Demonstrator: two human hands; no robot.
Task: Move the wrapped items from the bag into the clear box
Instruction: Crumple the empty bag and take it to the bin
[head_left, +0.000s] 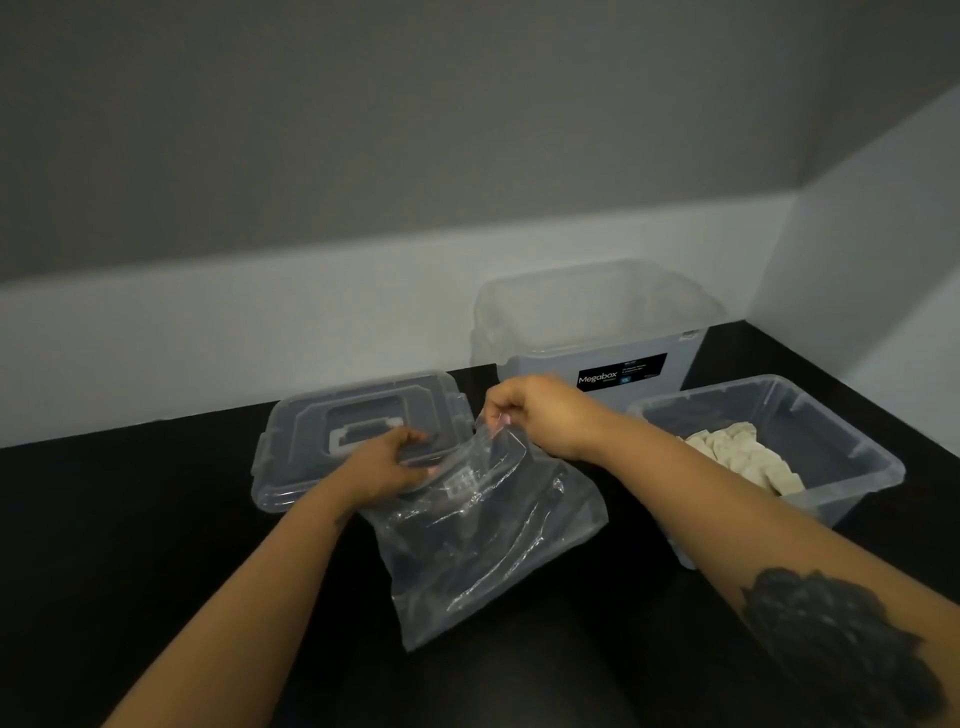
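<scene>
A clear plastic bag (483, 545) lies in the middle of the black table, its mouth lifted towards the back. My left hand (387, 465) pinches the left side of the bag's mouth. My right hand (535, 415) pinches the right side of the mouth and holds it a little higher. The bag looks flat and I see nothing pale inside it. To the right stands an open clear box (852, 462) holding several pale wrapped items (743, 457) piled at its left side.
A clear lid with a handle (358, 426) lies upside up behind my left hand. A taller frosted box with a "Megabox" label (597, 332) stands at the back by the white wall. The black table (130, 519) stretches to the left.
</scene>
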